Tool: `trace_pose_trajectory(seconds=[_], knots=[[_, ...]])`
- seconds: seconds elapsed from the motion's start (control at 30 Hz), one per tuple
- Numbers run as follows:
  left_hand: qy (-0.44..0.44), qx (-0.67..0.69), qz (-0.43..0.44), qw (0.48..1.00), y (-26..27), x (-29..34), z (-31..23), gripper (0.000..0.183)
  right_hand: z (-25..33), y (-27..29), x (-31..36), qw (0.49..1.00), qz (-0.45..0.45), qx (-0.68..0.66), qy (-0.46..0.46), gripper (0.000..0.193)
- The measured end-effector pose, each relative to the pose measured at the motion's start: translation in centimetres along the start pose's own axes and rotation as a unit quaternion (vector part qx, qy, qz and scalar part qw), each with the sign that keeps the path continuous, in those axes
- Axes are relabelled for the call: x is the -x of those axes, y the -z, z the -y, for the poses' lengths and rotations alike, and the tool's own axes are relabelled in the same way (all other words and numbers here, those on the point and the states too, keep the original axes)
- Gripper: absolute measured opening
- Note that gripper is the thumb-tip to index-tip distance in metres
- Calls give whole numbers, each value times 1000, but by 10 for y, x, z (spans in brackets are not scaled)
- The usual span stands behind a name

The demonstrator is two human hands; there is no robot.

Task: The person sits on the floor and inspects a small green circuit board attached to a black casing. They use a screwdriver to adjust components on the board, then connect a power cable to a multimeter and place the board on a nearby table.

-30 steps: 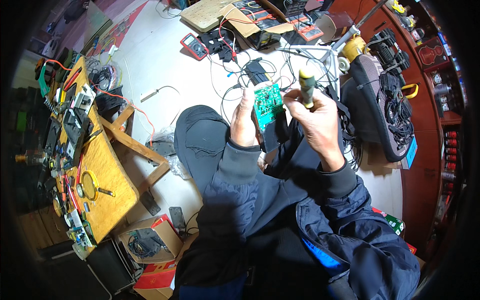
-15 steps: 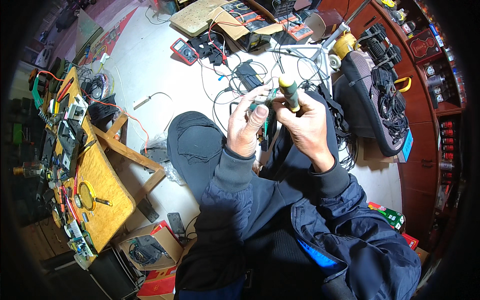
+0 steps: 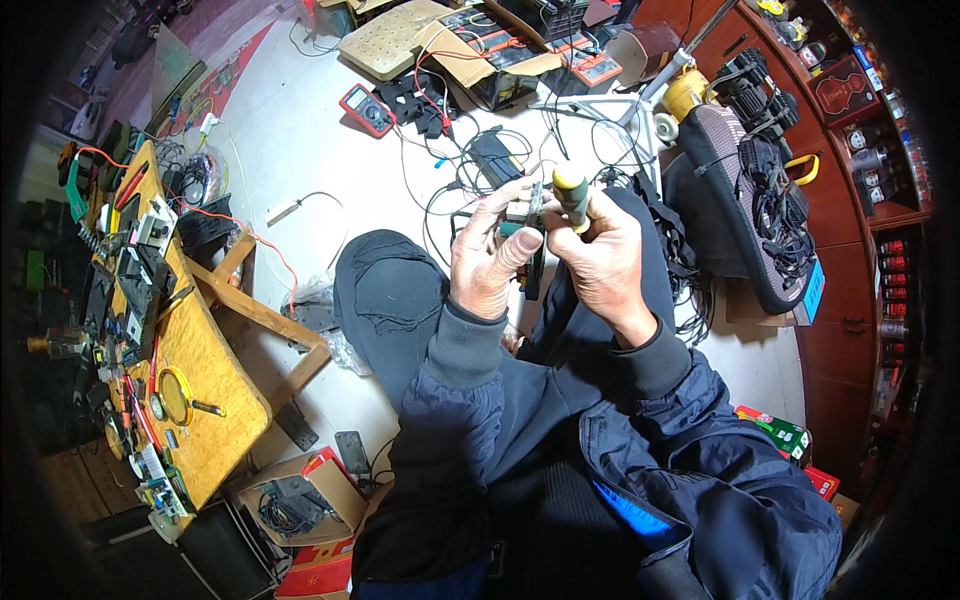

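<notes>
Above my lap, my left hand (image 3: 484, 262) grips a small circuit board (image 3: 537, 222) between thumb and fingers. The board stands nearly edge-on, so most of its face is hidden. Close on its right, my right hand (image 3: 606, 262) is closed round a screwdriver (image 3: 571, 190) with a green and yellow handle. The handle's end points up toward me. Its shaft and tip are out of sight behind the handle and fingers, so I cannot tell whether the tip touches the board.
A wooden workbench (image 3: 225, 400) on the left bears a magnifying glass (image 3: 175, 393) and loose parts. On the floor ahead lie a red multimeter (image 3: 367, 109), a black power adapter (image 3: 496, 155) and tangled cables. At right, cables cover a cushion (image 3: 735, 200); a cardboard box (image 3: 345, 495) stands lower left.
The circuit board has turned more edge-on in my left hand. Both hands and the screwdriver have shifted slightly to the left, the screwdriver's handle a little lower.
</notes>
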State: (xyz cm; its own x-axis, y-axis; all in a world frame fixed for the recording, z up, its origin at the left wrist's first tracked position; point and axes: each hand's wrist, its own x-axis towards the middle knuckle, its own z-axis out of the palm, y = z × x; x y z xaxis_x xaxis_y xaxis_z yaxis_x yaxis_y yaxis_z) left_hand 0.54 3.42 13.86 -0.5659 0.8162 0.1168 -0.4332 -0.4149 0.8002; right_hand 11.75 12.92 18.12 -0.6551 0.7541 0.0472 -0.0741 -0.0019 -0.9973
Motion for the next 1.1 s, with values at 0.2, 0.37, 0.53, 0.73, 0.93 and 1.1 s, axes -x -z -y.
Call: trace_pose_trajectory(seconds=[0.2,0.37,0.53,0.73,0.93,1.1], knots=[[-4,-5,5,1000,4,0,3,72,-9,-2,-3,999,4,-52,13,22],[-20,125,-23,992,2,-4,10,72,-7,-2,-4,999,-3,-34,34,23],[75,220,-58,971,13,-9,9,80,-1,12,-10,993,-7,-110,-32,19],[152,338,-107,922,28,-13,15,80,-4,21,-13,978,-23,-208,-11,46],[178,455,-109,866,41,-17,24,78,-7,30,-17,984,57,-168,-32,38],[156,436,-103,880,48,-16,33,80,-8,22,-13,992,71,-46,-97,20]])
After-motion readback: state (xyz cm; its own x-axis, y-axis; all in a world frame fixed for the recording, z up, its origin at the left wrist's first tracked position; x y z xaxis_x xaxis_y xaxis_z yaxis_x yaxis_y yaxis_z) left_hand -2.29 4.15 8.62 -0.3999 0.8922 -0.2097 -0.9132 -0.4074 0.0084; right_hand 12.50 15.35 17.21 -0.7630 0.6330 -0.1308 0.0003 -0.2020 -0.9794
